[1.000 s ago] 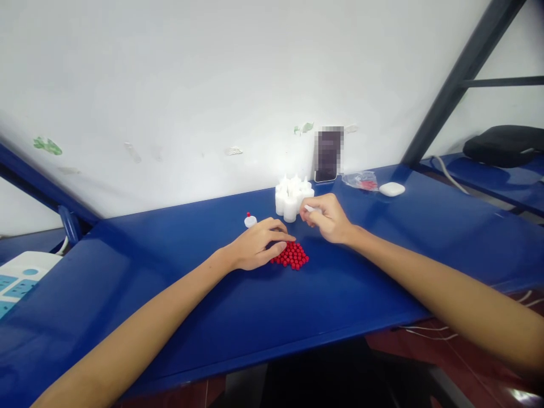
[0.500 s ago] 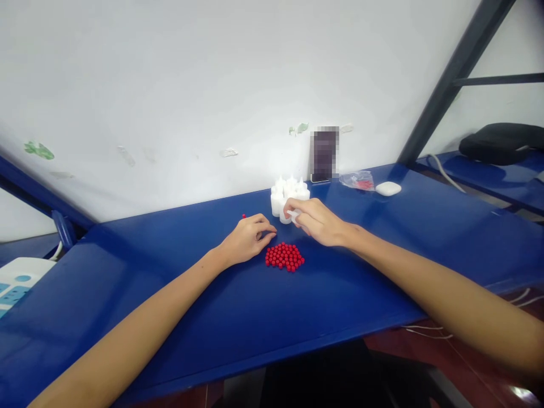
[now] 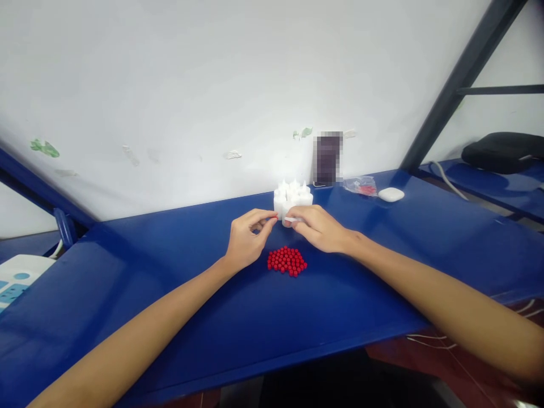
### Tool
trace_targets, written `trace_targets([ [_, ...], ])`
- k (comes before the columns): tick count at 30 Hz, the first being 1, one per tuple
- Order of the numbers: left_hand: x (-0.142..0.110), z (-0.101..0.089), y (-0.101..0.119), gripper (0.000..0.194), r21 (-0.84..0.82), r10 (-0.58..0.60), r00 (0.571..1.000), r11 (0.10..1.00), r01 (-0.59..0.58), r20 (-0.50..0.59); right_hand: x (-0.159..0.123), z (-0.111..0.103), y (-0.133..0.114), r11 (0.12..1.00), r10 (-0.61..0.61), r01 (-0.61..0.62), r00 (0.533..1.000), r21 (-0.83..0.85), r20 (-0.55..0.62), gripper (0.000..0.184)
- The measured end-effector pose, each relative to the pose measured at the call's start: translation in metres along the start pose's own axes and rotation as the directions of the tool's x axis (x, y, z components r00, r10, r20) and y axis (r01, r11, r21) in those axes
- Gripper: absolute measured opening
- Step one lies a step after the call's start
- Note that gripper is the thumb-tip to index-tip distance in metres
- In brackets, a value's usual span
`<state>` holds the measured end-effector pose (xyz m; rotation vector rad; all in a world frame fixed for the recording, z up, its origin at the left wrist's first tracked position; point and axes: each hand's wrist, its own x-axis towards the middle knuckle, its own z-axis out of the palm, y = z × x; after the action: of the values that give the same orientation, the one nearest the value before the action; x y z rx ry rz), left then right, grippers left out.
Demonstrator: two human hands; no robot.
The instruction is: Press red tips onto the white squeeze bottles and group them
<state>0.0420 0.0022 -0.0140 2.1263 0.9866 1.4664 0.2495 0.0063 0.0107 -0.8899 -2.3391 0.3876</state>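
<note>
My left hand (image 3: 250, 237) pinches a small red cap (image 3: 274, 217) between thumb and fingertips. Close by on the right, my right hand (image 3: 318, 226) is closed on a slim white nozzle (image 3: 291, 219) that points left toward the cap. Whether a bottle is joined to the nozzle inside the hand is hidden. A small gap separates cap and nozzle. Just behind the hands stands a tight group of white bottles (image 3: 293, 194) with pointed tips. Nearer to me, a cluster of red caps (image 3: 287, 261) lies on the blue tabletop (image 3: 272, 317).
A phone (image 3: 327, 160) with a blurred screen leans against the wall. To its right lie a clear bag (image 3: 361, 186) with red pieces and a white rounded case (image 3: 391, 195). A white and blue power strip (image 3: 19, 275) sits at the far left. A dark frame post (image 3: 446, 85) rises at right.
My left hand has moved up and slightly right, bringing the red cap near the nozzle. The nozzle in my right hand now lies more level. The camera view has shifted slightly.
</note>
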Motion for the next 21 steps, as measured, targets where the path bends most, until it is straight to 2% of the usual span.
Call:
trace_targets([
  [6,-0.004,0.002,0.004,0.015,-0.087,-0.005,1.000,0.996,0.007,0.017,0.000,0.001,-0.007,1.000,-0.028,0.028,0.999,0.009,-0.021,0.015],
  [10,-0.006,0.004,0.008,0.017,-0.079,-0.005,1.000,0.997,0.005,0.004,0.000,0.002,-0.009,1.000,0.009,-0.009,1.000,0.006,-0.002,0.013],
  [13,-0.007,0.005,0.010,0.019,-0.035,0.015,0.999,0.999,-0.016,-0.028,0.000,0.003,-0.009,1.000,-0.010,0.010,1.000,0.025,0.003,0.011],
  [17,-0.008,0.005,0.012,0.016,-0.008,0.123,0.992,0.992,-0.123,0.008,0.000,0.010,-0.013,0.975,0.007,-0.011,1.000,0.223,0.018,0.011],
  [21,-0.010,0.004,0.012,0.012,0.000,0.173,0.984,0.985,-0.173,0.040,-0.001,0.017,-0.017,0.887,0.005,-0.037,0.997,0.461,0.071,0.021],
])
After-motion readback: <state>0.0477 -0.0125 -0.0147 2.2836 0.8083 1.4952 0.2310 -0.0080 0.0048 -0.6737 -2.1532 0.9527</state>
